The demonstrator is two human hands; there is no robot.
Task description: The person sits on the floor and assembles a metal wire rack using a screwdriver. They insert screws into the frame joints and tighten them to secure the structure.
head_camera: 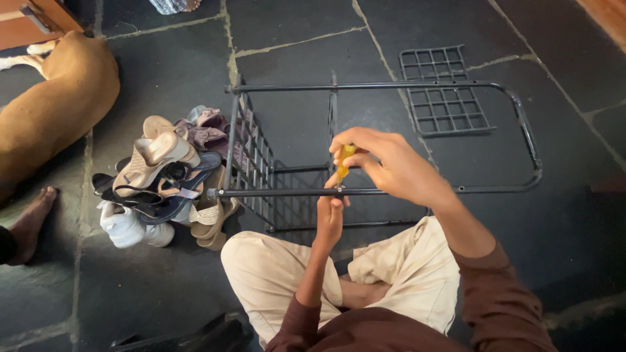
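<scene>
My knees are closest to the lens, cream trousers (280,274) folded cross-legged on the dark stone floor (163,78), maroon sleeves at the bottom edge. Just past them, L hand (330,215) comes up from below w/ fingers closed round the near tube of the black metal rack frame (391,191), gripping it right at the joint. R hand (385,163) sits above it, wrapped tight on the yellow-handled screwdriver (345,160), which stands nearly upright w/ its tip down at that same tube, directly over my L hand. Hands are close, one over the other, each clamped on its own thing. The frame lies on its side in front of me: rounded end to the right, a wire grid shelf (254,160) fixed upright inside it at the left end. A second, loose grid panel (443,91) lies flat on the floor beyond the far rail. Left of the rack, touching it, a heap of shoes (163,176): sandals, a wedge, white trainers at the bottom. Further left a tan dog (52,104) lies stretched out, & somebody else's bare foot (29,225) shows at the left edge.
</scene>
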